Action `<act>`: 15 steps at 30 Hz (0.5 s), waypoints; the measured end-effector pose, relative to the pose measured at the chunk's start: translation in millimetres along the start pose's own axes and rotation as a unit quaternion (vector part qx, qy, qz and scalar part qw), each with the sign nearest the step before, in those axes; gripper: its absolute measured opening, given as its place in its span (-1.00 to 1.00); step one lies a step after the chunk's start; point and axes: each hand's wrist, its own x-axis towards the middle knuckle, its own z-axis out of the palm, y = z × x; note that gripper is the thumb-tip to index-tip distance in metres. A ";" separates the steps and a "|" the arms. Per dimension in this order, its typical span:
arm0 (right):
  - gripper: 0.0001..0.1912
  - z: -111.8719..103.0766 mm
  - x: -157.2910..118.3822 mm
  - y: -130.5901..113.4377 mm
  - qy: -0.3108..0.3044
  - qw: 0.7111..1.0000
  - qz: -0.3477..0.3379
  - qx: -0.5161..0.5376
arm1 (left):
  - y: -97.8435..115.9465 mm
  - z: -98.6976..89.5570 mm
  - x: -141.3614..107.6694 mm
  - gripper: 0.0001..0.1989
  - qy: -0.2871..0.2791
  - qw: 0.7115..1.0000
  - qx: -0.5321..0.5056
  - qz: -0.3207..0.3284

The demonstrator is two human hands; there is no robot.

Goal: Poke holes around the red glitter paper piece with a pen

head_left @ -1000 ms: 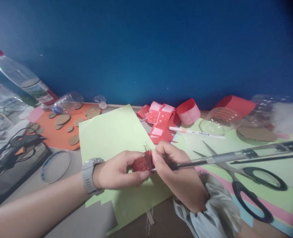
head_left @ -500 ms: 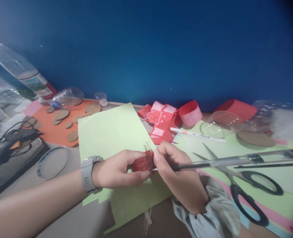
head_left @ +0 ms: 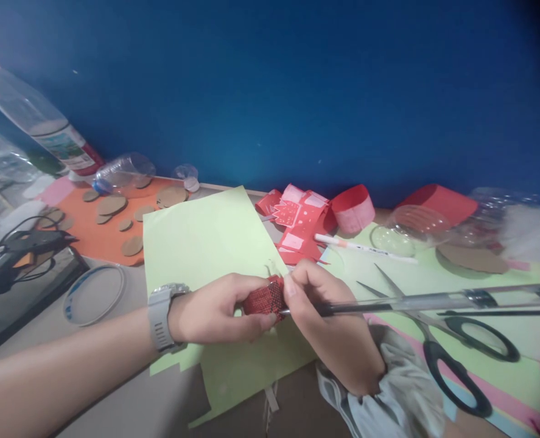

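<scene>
My left hand [head_left: 226, 309], a grey watch on its wrist, pinches a small red piece with dark crisscross marks [head_left: 261, 299] between thumb and fingers. In my right hand [head_left: 313, 298] is a clear-barrelled pen [head_left: 416, 302], gripped close to its tip. The tip touches the right edge of the marked red piece, near my left thumb. Both hands are over a pale green paper sheet [head_left: 201, 237], which has a stepped cut along its lower left edge. My right fingers partly cover the red piece.
Scissors [head_left: 427, 331] lie spread at the right, by a white marker [head_left: 361, 248]. Behind are a red paper figure [head_left: 299, 225] and a red paper ring [head_left: 354, 208]. Leftward are cardboard discs [head_left: 113, 204] on orange paper [head_left: 87, 237], a tape roll [head_left: 95, 296] and a bottle [head_left: 64, 143].
The view shifts very slightly. My hands keep their hold, and the pen's back end sits a little lower in view; its tip stays at the red piece.
</scene>
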 end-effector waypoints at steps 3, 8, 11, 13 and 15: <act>-0.70 -0.1 0.1 -1.1 0.004 1.000 -0.004 0.005 | -0.3 -0.1 -0.9 -0.79 -0.001 1.000 -0.001 0.000; -0.70 0.1 -1.3 -1.8 0.006 0.999 -0.003 0.049 | -0.9 -0.6 -1.7 -0.77 -0.011 0.999 -0.028 0.015; -0.70 0.7 -1.3 -1.5 0.010 0.997 0.003 0.071 | -1.1 -0.6 -1.7 -0.74 -0.011 0.999 -0.035 0.021; -0.70 1.0 -1.1 -1.8 0.013 0.997 0.000 0.072 | -1.0 -0.4 -1.7 -0.74 -0.009 0.999 -0.026 0.024; -0.70 1.3 -0.8 -2.6 0.014 0.998 -0.004 0.069 | -1.1 -0.2 -1.5 -0.74 -0.010 0.999 -0.018 0.027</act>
